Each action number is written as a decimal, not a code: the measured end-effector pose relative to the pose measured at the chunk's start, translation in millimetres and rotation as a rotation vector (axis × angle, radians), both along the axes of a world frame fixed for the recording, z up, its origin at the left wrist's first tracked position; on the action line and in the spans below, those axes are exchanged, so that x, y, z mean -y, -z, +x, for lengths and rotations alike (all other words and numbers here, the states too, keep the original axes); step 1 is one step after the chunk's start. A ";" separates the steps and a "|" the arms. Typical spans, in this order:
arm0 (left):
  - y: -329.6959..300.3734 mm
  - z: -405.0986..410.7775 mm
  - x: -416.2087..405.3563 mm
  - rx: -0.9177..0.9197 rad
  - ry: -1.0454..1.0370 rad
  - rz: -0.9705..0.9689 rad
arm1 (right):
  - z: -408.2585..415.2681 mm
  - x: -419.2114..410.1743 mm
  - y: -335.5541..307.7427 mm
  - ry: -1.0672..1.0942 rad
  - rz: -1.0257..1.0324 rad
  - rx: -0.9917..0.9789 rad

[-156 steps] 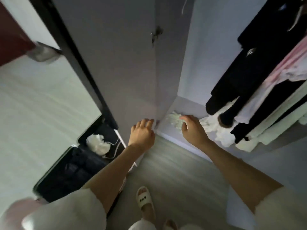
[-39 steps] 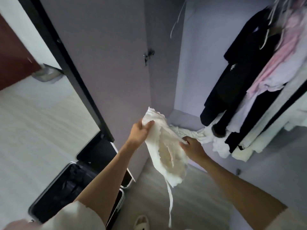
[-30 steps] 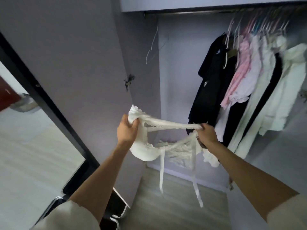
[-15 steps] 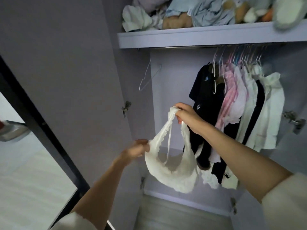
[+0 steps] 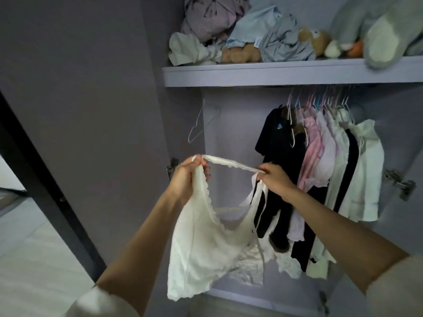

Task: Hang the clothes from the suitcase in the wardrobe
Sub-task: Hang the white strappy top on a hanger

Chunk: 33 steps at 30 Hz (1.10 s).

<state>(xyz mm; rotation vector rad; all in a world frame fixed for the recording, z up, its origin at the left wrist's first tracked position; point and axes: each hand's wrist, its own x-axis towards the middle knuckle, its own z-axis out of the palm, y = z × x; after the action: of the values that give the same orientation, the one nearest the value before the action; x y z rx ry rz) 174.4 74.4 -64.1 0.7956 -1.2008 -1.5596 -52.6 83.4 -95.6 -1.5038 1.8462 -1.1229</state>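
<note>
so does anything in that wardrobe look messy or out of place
Yes. The top shelf holds crumpled clothes and soft toys in a loose heap, a grey plush overhanging its edge. One empty hanger hangs alone at the left.

Got my left hand (image 5: 186, 177) and right hand (image 5: 275, 179) both gripping this white lacy top (image 5: 201, 245), one strap pulled tight between them, the rest of it hanging down in front of the open wardrobe (image 5: 281, 73). One empty wire hanger (image 5: 201, 121) hangs at the left end near the door (image 5: 87, 99). The hung clothes (image 5: 320, 170) are bunched to the right, black, pink and white stuff. The shelf above is piled with crumpled clothes and plush toys (image 5: 318, 36).
</note>
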 end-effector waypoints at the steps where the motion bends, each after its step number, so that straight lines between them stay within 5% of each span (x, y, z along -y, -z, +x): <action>1: -2.3 4.2 4.1 -0.017 -0.040 -0.023 | -0.7 0.8 5.7 0.018 0.023 -0.025; 6: 0.9 24.0 26.7 0.050 -0.137 -0.080 | 17.1 11.3 13.9 0.002 0.095 0.117; 10: 20.8 19.8 38.8 0.376 -0.208 -0.187 | 41.2 32.2 -7.5 -0.022 -0.026 0.219; 15: 48.5 7.4 46.9 0.783 0.112 -0.082 | 67.3 65.6 -35.6 -0.036 -0.127 0.441; 18: 71.7 -3.6 73.5 1.125 0.091 -0.130 | 68.8 100.7 -35.3 -0.002 -0.117 0.483; 22: 83.1 -8.6 114.2 0.898 0.017 0.002 | 54.1 151.8 -7.8 0.063 -0.063 0.355; 27: 92.7 -0.7 162.5 0.763 -0.213 0.137 | 45.5 210.1 37.1 -0.132 0.350 0.339; 33: 103.6 -1.4 200.6 0.685 -0.394 0.263 | 74.5 287.7 43.7 -0.185 0.228 0.471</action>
<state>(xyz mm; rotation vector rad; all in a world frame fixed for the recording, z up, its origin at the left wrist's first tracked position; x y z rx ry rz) 173.0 -126.2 -167.8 1.7240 -1.2079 -1.1521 22.0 -204.3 -139.3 -1.1347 1.4275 -1.0307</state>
